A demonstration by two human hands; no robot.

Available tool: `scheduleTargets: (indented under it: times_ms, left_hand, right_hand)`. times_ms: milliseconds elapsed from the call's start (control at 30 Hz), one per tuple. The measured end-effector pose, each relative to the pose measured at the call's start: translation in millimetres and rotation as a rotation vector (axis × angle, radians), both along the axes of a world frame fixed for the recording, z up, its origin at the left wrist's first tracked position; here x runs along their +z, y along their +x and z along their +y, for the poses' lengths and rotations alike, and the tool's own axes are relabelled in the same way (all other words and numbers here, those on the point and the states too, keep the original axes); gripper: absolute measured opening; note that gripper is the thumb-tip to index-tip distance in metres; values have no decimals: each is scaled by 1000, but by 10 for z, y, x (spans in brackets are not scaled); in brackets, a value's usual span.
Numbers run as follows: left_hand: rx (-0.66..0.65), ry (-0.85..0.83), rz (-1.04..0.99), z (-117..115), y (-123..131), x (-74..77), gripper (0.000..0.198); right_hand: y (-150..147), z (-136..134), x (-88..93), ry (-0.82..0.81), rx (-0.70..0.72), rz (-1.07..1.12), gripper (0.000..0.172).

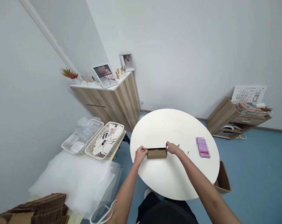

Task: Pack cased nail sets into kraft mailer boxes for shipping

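Cardboard box (157,153) gripped endwise by left hand (141,154) and right hand (172,147), on round white table (178,130), blue floor (255,161).

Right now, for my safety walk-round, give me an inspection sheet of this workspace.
Surface: round white table, a few small marks on top.
Job's things: cardboard box on the table; pink packet, blurred, to its right.
Clutter: basket of printed cards and basket of clear plastic trays at the table's left; plastic sheets and flattened cardboard nearer the person.
Hands: left hand and right hand on opposite ends of the box.
Cables: white cable below the wall socket.
Surroundings: wooden cabinet with framed photos; low wooden shelf unit; open box on the blue floor.
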State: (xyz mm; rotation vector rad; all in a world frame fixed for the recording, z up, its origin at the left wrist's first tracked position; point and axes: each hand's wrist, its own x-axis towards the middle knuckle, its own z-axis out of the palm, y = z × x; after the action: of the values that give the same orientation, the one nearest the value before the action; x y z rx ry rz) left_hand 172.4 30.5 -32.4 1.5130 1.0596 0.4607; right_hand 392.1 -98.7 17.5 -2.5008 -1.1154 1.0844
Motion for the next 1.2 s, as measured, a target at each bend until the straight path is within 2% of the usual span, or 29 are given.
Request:
scheduleTargets:
  times_ms: [67, 200, 400, 567, 700, 800, 1000, 1100, 1200]
  left_hand:
    - [-3, 9, 1, 2, -12, -15, 12]
    - [-44, 22, 3, 6, -32, -28, 36]
    - [-84, 44, -1, 4, -31, -18, 21]
    - [-105, 74, 28, -5, -38, 30, 19]
    - [-108, 132, 25, -62, -73, -2, 22]
    - [-168, 283, 35, -169, -146, -77, 32]
    - [-472, 800, 212, -417, -348, -211, 60]
    - [-510, 956, 288, -483, -407, -281, 62]
    - [-491, 1035, 341, -489, -429, -354, 63]
  right_hand:
    - [-22, -24, -18, 18, 12, -11, 23]
    - [-43, -90, -75, 85, 9, -18, 22]
    - [-5, -165, -125, 138, -63, 52, 20]
    - [-29, -199, -110, 166, -49, 69, 23]
    - [-110, -267, -123, 194, -13, 37, 31]
    - [-217, -362, -198, 231, 63, -28, 39]
    - [-558, -606, -499, 306, 211, -219, 73]
    - [-675, -678, -624, 315, 230, -332, 76]
    - [-711, -680, -680, 329, 214, -391, 73]
